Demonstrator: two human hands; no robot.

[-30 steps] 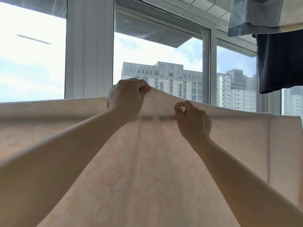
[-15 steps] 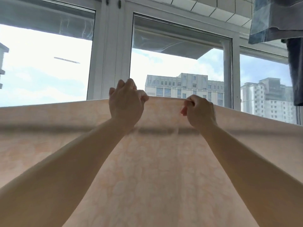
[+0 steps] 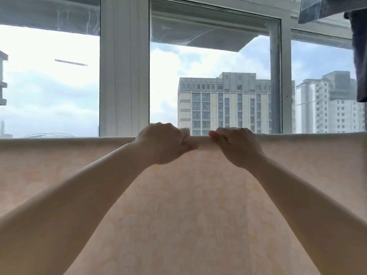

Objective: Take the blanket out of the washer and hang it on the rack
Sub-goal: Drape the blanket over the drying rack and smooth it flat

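Both hands up at the top edge of the blanket (image 3: pixel 190 205) now, side by side near centre frame. The left hand (image 3: pixel 164 142) is curled into a fist over the fold, thumb pressed against the cloth; the right hand (image 3: pixel 237 145) is clenched on the same edge, its fingers wrapped over to the far side and out of sight. The peach blanket hangs flat, spreading from 9 o'clock across to 3 o'clock and down past the bottom of frame, so its lower end is cut off. The rack itself is hidden under the fold. At 1 o'clock, dark clothes (image 3: pixel 360 56) hang, cropped by the frame. Behind, a window frame (image 3: pixel 124 66) and buildings (image 3: pixel 224 104).
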